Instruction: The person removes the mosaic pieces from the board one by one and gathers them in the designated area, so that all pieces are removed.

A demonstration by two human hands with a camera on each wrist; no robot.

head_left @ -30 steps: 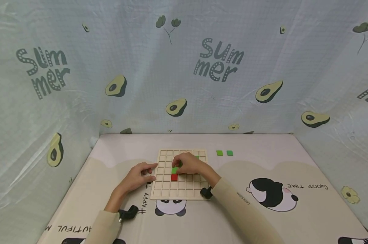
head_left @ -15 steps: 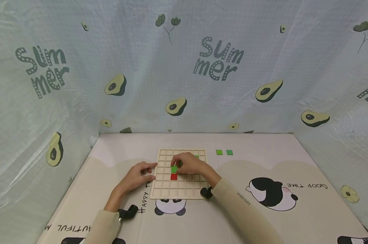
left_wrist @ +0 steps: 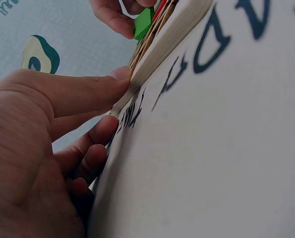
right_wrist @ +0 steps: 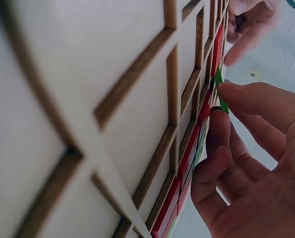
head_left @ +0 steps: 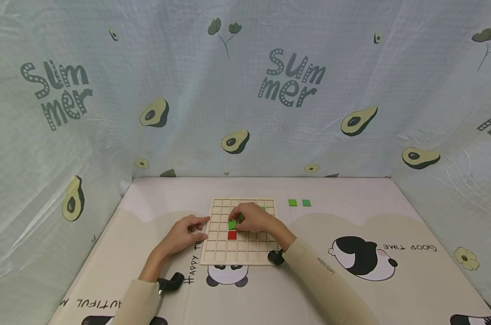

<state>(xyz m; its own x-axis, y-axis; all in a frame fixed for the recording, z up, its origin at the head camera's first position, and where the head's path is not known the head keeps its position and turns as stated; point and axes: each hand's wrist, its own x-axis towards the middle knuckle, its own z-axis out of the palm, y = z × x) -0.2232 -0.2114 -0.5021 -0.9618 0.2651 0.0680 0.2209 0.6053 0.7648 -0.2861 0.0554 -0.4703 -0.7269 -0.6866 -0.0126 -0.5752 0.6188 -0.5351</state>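
Note:
A light wooden grid board (head_left: pixel 239 258) lies on the table. My left hand (head_left: pixel 182 237) touches its left edge with thumb and extended index finger, set apart; the other fingers bend underneath in the left wrist view. Over the board, my right hand (head_left: pixel 254 219) pinches a green square tile (head_left: pixel 232 225) between thumb and fingertips. That green tile (right_wrist: pixel 220 85) is tilted in the right wrist view, its lower edge near the grid. Just below it, a red tile (head_left: pixel 232 235) sits in a cell. More red tiles (right_wrist: pixel 168 204) line cells beneath the right hand, which hides part of them.
Two loose tiles, one bright green (head_left: pixel 292 203) and one bluish green (head_left: pixel 306 203), lie on the table right of the board. Another green tile (head_left: pixel 263 208) shows in an upper right cell. A printed curtain (head_left: pixel 188 90) hangs behind the table.
The green tile in my right hand has turned and tilted slightly, with the fingertips shifting a little around it. My left hand stays at the board's edge.

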